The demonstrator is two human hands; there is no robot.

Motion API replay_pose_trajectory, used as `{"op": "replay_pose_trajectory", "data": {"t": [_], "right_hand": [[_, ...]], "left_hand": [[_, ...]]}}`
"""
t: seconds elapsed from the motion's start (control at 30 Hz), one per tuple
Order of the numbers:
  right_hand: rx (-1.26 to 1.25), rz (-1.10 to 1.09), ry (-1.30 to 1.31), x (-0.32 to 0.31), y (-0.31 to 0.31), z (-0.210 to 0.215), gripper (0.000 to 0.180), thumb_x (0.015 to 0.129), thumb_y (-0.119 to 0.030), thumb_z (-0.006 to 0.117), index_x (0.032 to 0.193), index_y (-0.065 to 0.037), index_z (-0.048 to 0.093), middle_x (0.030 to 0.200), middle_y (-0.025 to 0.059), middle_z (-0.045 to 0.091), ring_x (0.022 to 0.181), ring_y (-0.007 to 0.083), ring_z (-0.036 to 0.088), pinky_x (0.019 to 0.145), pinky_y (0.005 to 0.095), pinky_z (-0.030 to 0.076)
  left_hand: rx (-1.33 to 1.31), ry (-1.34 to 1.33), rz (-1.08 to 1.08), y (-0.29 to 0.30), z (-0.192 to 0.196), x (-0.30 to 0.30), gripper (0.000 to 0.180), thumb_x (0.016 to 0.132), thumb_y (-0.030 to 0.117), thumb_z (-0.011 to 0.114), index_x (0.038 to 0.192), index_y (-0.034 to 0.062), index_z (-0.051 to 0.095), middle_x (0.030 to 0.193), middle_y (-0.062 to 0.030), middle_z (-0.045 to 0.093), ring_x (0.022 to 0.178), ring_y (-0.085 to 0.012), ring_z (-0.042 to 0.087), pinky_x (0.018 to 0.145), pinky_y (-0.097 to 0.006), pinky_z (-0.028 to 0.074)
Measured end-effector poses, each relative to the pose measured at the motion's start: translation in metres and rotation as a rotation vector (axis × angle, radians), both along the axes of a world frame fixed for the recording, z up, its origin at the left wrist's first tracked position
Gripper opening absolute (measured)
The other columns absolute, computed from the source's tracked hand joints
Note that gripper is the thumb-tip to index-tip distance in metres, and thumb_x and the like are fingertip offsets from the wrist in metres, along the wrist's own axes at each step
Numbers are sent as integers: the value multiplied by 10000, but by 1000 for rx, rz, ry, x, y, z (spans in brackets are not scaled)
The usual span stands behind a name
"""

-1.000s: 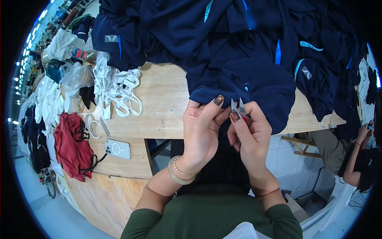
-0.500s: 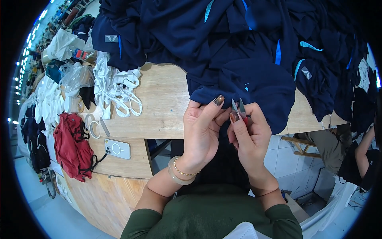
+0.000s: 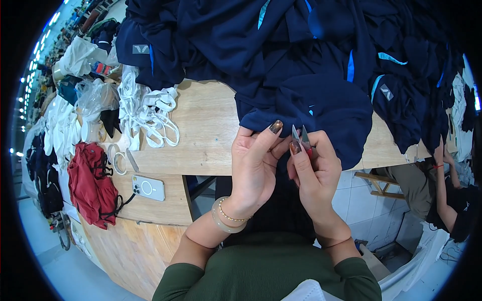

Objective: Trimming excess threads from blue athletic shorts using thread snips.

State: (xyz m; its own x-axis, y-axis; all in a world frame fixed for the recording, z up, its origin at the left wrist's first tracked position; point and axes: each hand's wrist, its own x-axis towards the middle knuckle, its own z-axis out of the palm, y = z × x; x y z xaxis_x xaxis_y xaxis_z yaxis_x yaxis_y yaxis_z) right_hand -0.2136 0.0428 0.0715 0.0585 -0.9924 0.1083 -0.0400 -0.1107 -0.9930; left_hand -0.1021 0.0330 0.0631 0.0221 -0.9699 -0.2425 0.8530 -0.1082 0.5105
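A red cloth bundle [image 3: 92, 184] lies leftmost, beside a white phone [image 3: 153, 189], with tangled white straps [image 3: 155, 108] above on the wooden table [image 3: 203, 125]. The left hand [image 3: 255, 168] pinches the near edge of a navy garment [image 3: 331, 105]. Just right, at that edge, small snips [image 3: 305, 136] point away from the person, long axis roughly fore-and-aft, blades parted. The right hand [image 3: 319, 170] grasps them, its fingers covering most of the handle, whose exact angle seems hard to judge. Far right, a co-worker's arm [image 3: 442, 193] reaches up.
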Motion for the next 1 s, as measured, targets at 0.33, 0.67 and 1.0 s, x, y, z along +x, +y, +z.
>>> {"op": "replay_pose_trajectory", "data": {"t": [0.33,0.67,1.0], "right_hand": [[-34,-11,8,0,-1,-1,159,938,-151,515,822,-50,476,540,-13,498,438,3,402,406,153,240],[-19,-3,-45,-1,-2,0,134,941,-150,510,850,-55,489,552,-19,492,435,0,397,400,141,244],[14,19,-106,-4,-6,1,137,946,-162,504,858,-58,486,552,-17,492,431,5,400,390,142,247]], "left_hand": [[-4,-1,4,0,0,-1,116,884,7,538,988,28,494,920,-106,630,862,-166,644,802,-297,543],[1,-7,-14,0,-2,-1,112,880,2,545,975,27,493,920,-96,623,856,-160,641,800,-295,545],[5,-43,-11,-2,-2,-1,134,869,2,564,982,31,499,913,-75,619,849,-145,636,820,-303,539]]}}
